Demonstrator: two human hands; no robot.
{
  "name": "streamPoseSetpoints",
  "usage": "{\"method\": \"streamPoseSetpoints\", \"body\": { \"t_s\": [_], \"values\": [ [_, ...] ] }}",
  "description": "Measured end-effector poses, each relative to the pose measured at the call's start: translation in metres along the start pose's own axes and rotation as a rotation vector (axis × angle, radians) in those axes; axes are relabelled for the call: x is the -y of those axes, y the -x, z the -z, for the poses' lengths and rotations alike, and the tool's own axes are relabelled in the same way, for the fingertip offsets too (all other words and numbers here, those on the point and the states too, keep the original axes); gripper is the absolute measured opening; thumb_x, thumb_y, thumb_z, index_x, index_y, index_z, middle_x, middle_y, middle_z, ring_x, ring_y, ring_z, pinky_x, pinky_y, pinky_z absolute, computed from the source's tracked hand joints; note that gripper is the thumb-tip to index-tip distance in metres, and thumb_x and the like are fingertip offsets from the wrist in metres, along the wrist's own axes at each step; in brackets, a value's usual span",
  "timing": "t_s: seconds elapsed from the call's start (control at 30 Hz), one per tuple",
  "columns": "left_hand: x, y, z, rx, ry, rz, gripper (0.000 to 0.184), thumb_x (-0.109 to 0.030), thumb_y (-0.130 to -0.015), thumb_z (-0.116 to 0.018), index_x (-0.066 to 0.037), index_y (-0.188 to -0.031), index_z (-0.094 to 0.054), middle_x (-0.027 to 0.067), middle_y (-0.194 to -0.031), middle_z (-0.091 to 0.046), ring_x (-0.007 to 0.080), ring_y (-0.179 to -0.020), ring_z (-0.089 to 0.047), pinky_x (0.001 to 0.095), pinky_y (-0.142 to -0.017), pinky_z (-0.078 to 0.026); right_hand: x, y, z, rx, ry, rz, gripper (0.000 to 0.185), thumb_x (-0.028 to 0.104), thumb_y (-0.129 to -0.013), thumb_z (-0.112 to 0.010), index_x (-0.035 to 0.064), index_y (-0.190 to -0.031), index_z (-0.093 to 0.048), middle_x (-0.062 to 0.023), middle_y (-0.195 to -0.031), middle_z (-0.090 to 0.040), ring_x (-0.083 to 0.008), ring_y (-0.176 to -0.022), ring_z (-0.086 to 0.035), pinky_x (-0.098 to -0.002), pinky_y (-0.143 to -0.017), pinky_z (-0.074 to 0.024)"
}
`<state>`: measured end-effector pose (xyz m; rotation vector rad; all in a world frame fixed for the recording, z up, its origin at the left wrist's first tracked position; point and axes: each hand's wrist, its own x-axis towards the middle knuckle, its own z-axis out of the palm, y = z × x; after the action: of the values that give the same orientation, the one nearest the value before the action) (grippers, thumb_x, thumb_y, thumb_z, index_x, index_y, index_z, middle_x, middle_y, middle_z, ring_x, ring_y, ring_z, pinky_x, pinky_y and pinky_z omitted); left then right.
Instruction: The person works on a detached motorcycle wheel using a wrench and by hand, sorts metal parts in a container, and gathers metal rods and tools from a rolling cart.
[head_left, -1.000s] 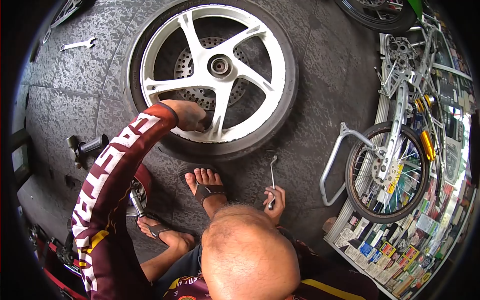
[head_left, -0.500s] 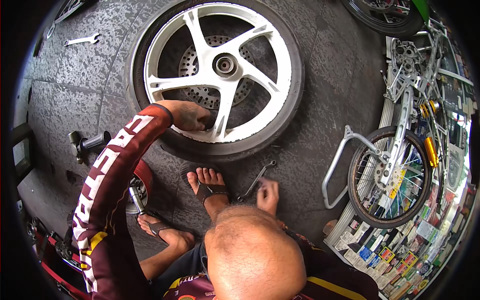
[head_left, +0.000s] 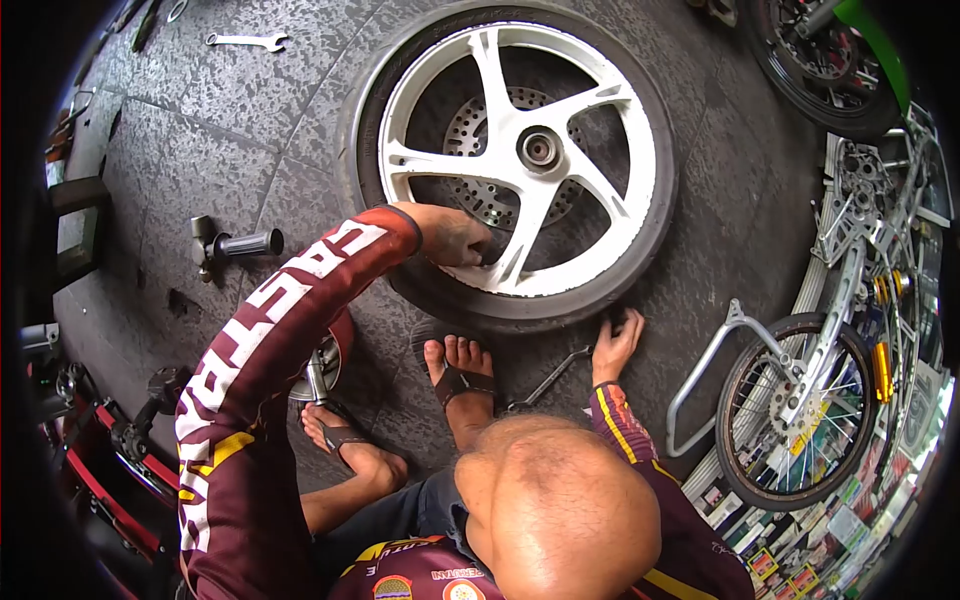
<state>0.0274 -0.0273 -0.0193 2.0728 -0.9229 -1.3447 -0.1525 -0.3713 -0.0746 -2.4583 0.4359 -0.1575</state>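
Note:
A white five-spoke motorcycle wheel [head_left: 522, 232] with a black tyre [head_left: 448, 305] lies flat on the dark floor. Under its spokes shows a drilled brake disc [head_left: 467, 128]. My left hand [head_left: 452, 238] reaches over the tyre's lower left side, its fingers curled round the inner rim between two spokes; the fingertips are partly hidden. At the tyre's lower right edge is my right hand [head_left: 617, 345], palm down, thumb and fingers apart with nothing between them. Whether it touches the rubber I cannot tell. Just left of it lies a spanner [head_left: 552, 378].
Another spanner [head_left: 247, 42] lies at the upper left. A handled tool [head_left: 240, 243] rests left of the wheel. My sandalled foot [head_left: 466, 385] stands below the tyre, my bent knee [head_left: 560, 490] in front. At right are a spoked wheel [head_left: 797, 412] and bike frame [head_left: 830, 300].
My right hand has moved up and right from beside the lower spanner to the tyre's edge. My left hand keeps its place on the rim. The view has shifted and turned slightly.

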Motion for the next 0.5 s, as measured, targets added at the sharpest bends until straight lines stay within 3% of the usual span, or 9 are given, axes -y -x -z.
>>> {"method": "streamPoseSetpoints", "body": {
  "t_s": [0.07,0.13,0.27,0.5],
  "values": [
    [0.000,-0.003,0.004,0.071,0.068,0.043,0.033,-0.030,-0.090,-0.052,-0.002,-0.107,-0.054,0.0181,-0.101,-0.061,0.0342,-0.101,-0.058,0.0419,-0.085,-0.045,-0.005,0.009,-0.003,-0.064,0.141,0.114,0.030,0.006,-0.080,-0.061,-0.0057,-0.106,-0.053,-0.0202,-0.111,-0.050,-0.0398,-0.104,-0.048,-0.0427,-0.089,-0.0402],
    [0.002,-0.013,0.007,0.086,-0.048,-0.050,0.034,-0.029,-0.088,-0.054,-0.001,-0.108,-0.055,0.0183,-0.104,-0.061,0.0348,-0.103,-0.057,0.0419,-0.087,-0.044,-0.013,0.010,-0.009,-0.095,0.118,0.061,0.029,0.006,-0.080,-0.061,-0.0055,-0.106,-0.054,-0.0202,-0.111,-0.050,-0.0396,-0.106,-0.047,-0.0443,-0.090,-0.0388],
    [-0.007,-0.025,0.010,0.222,-0.197,-0.004,0.036,-0.028,-0.090,-0.052,0.000,-0.113,-0.054,0.0188,-0.118,-0.055,0.0355,-0.113,-0.051,0.0432,-0.096,-0.041,-0.018,0.010,-0.013,-0.165,0.121,0.083,0.027,0.006,-0.079,-0.061,-0.0049,-0.104,-0.054,-0.0204,-0.109,-0.051,-0.0408,-0.103,-0.047,-0.0453,-0.090,-0.0381],
    [-0.005,-0.023,-0.003,0.124,-0.326,-0.023,0.038,-0.031,-0.092,-0.047,0.002,-0.107,-0.055,0.0206,-0.114,-0.056,0.0379,-0.111,-0.052,0.0480,-0.094,-0.042,-0.005,0.005,-0.009,-0.211,0.144,0.130,0.021,0.003,-0.078,-0.058,-0.0034,-0.099,-0.055,-0.0202,-0.105,-0.052,-0.0419,-0.100,-0.048,-0.0464,-0.089,-0.0385]
  ]
}}
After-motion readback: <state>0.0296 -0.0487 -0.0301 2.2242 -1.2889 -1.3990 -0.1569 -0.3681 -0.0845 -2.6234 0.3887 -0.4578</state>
